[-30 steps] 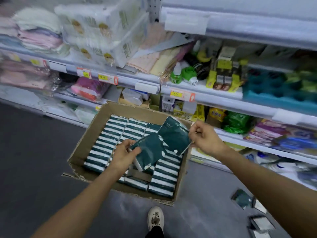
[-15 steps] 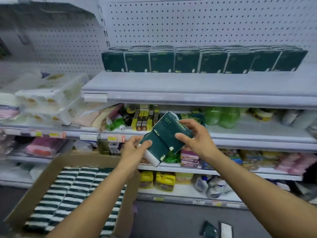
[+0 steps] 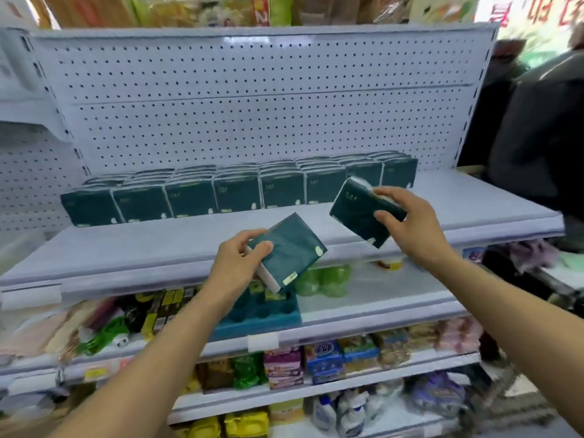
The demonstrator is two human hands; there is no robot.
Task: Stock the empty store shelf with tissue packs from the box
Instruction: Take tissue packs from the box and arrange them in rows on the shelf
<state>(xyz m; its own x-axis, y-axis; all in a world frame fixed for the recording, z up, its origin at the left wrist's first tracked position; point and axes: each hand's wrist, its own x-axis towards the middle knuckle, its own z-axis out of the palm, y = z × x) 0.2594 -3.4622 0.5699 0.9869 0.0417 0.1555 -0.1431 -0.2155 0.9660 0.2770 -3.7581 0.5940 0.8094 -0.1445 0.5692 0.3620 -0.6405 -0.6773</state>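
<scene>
My left hand (image 3: 237, 263) grips a dark green tissue pack (image 3: 289, 248) by its near end, tilted, in front of the shelf's front edge. My right hand (image 3: 406, 224) grips a second dark green tissue pack (image 3: 355, 213), held higher and to the right, above the shelf board. Along the back of the pale shelf (image 3: 158, 248) stands a row of several matching green packs (image 3: 221, 192) against the pegboard. The box is out of view.
Lower shelves hold bottles, a teal tray (image 3: 262, 314), green bottles (image 3: 325, 279) and boxed goods (image 3: 322, 358). A person in a dark jacket (image 3: 537, 137) stands at the right end of the shelving. White pegboard (image 3: 252, 105) backs the top shelf.
The view rose from the box to the top shelf. My hands lifted the two packs up and drew them apart, the right one moving over the shelf.
</scene>
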